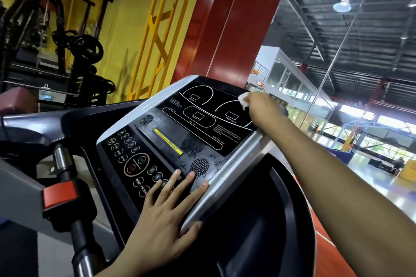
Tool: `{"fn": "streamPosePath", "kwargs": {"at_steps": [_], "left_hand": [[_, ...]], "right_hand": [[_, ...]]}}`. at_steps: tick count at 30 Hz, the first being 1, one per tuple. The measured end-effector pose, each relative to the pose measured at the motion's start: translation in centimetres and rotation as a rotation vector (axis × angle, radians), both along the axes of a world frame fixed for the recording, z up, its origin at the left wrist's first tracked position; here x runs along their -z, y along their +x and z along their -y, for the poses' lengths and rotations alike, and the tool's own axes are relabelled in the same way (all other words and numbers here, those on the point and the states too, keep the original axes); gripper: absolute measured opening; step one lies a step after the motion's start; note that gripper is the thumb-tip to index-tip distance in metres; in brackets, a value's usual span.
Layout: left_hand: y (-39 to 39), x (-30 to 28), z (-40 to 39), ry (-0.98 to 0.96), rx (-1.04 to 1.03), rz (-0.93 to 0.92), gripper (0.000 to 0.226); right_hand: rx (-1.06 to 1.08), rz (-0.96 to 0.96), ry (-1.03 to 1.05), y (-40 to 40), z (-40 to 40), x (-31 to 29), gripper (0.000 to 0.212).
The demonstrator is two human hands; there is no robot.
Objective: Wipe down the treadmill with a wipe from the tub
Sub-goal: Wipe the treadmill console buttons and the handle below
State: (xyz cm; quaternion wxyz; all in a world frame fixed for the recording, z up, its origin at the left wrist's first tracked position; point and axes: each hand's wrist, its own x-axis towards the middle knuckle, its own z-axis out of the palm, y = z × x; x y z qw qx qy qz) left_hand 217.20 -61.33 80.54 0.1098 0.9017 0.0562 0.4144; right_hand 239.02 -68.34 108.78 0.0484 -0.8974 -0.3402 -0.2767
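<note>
My right arm reaches far forward over the right side of the treadmill console (180, 139), almost straight, and my right hand (262, 108) is at the far right corner of the black display panel (209, 117). Its fingers are curled down around a white wipe (243, 99), which I press on the panel; only a small part of the wipe shows at the left of my knuckles. My left hand (166, 222) lies flat on the near end of the console, palm down, with the fingers straight and spread. The fingertips touch the buttons (157, 175) and the area just beside the near round speaker grille (199, 166), and the thumb rests on the grey right edge of the console. This hand holds nothing. At the near left is a red safety clip (60, 193) on a dark handlebar (78, 238)
</note>
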Motion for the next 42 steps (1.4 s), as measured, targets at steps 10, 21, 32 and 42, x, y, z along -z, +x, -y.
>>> {"fn": "streamPosePath", "kwargs": {"at_steps": [10, 21, 32, 42], "left_hand": [[0.0, -0.1, -0.3, 0.018, -0.004, 0.02, 0.073], [0.0, 0.0, -0.3, 0.034, -0.013, 0.025, 0.072], [-0.3, 0.1, -0.1, -0.016, 0.012, -0.008, 0.068], [-0.7, -0.1, 0.0, -0.093, 0.049, -0.038, 0.065]], "right_hand": [[-0.224, -0.049, -0.376, 0.8, -7.3, 0.8, 0.03], [-0.539, -0.105, -0.461, -2.7, -7.1, 6.9, 0.044], [-0.218, -0.02, -0.237, -2.2, 1.3, 4.2, 0.049], [0.0, 0.169, -0.126, -3.1, 4.1, 2.3, 0.04]]}}
